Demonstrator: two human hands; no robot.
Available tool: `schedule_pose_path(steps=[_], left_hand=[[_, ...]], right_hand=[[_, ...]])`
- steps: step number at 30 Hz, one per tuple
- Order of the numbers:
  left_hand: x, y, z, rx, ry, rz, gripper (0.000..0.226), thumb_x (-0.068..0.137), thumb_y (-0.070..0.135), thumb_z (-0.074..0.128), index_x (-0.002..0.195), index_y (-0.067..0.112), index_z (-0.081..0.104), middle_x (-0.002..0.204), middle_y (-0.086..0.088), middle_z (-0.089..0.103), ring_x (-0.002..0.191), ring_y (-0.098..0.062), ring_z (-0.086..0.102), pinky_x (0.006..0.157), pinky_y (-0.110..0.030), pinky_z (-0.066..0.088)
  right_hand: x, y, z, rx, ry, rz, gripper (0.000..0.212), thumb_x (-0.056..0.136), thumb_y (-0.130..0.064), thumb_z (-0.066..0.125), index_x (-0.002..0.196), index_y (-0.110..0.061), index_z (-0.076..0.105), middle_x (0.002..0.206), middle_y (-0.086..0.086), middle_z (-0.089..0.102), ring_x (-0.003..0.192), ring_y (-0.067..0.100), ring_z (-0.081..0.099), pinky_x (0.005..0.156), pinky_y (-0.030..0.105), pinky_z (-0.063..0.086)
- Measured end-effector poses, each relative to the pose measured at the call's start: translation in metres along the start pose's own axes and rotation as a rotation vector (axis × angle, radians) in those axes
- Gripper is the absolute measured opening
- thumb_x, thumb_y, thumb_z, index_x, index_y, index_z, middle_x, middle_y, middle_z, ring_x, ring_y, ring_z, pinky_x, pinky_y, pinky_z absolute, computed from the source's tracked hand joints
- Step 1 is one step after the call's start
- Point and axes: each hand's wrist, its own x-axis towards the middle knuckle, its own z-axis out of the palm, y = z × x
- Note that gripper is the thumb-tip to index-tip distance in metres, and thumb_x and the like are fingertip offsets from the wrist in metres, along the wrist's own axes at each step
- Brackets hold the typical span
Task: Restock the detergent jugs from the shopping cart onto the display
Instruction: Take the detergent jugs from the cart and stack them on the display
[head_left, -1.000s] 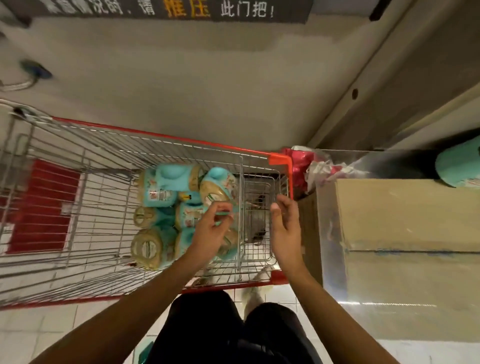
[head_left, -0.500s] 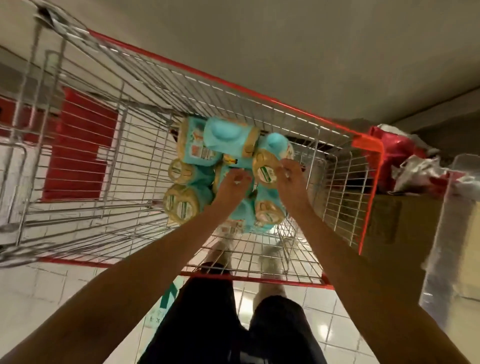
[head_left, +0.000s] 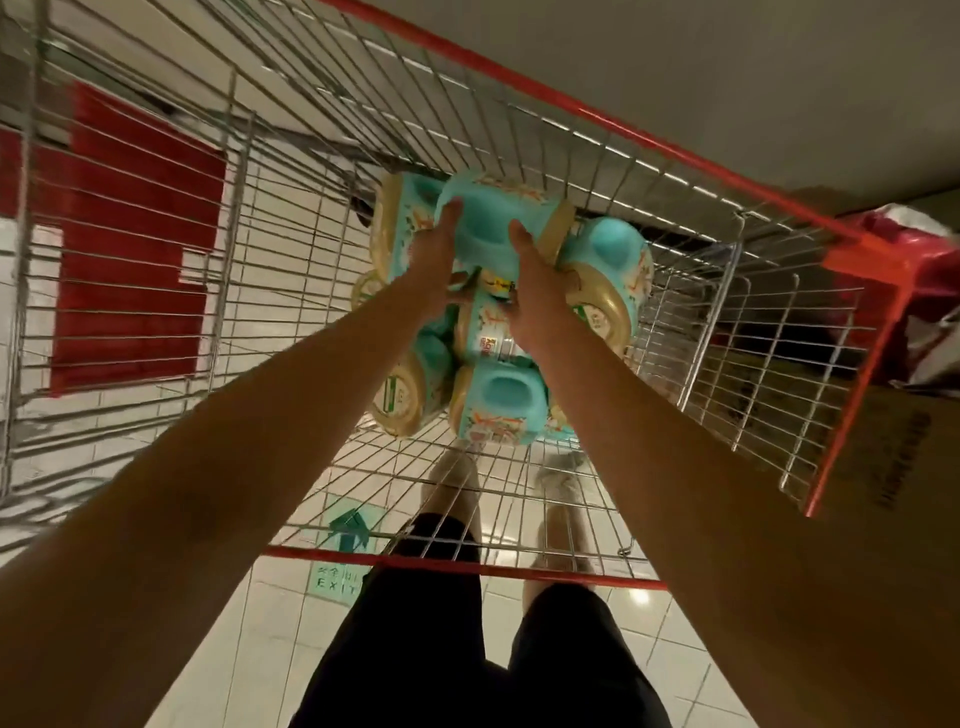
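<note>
Green floor sticker (head_left: 338, 565), near, centre: "EXIT" legible w/ arrow above; small chars over the word too blurred. Detergent jugs (head_left: 485, 332): labels printed but illegible. Cardboard box (head_left: 896, 467), right: dark print, unreadable.

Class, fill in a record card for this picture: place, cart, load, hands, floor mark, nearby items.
Place: tiled floor, seen from above
Cart: wire shopping cart with red trim
Load: teal detergent jugs with gold caps, piled on their sides
Hands: left hand lies against the left side of the top jug, right hand against its right side; whether they grip it is unclear
Floor mark: green exit sign with an arrow
Nearby: cardboard box right of the cart
</note>
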Motion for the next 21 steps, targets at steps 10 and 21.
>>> schedule_pose_path(steps=[10,21], left_hand=[[0.039,0.017,-0.001,-0.016,-0.057,-0.013,0.072,0.083,0.047,0.085,0.141,0.02,0.051,0.132,-0.012,0.063,0.111,-0.037,0.068,0.082,-0.053,0.065],[-0.057,-0.099,-0.014,-0.288,-0.082,-0.008,0.044,0.1,0.015,0.066,0.139,0.011,0.045,0.117,-0.016,0.068,0.084,-0.028,0.077,0.083,-0.051,0.065]], right_hand=[[0.027,0.001,0.044,0.3,0.465,-0.026,0.125,0.06,-0.065,0.094,0.156,-0.018,0.028,0.143,0.015,0.055,0.114,0.038,0.064,0.1,0.055,0.055],[-0.032,0.064,-0.021,0.028,0.183,-0.475,0.098,0.069,-0.007,0.074,0.154,-0.028,0.03,0.128,-0.01,0.062,0.112,0.008,0.064,0.086,0.024,0.057]])
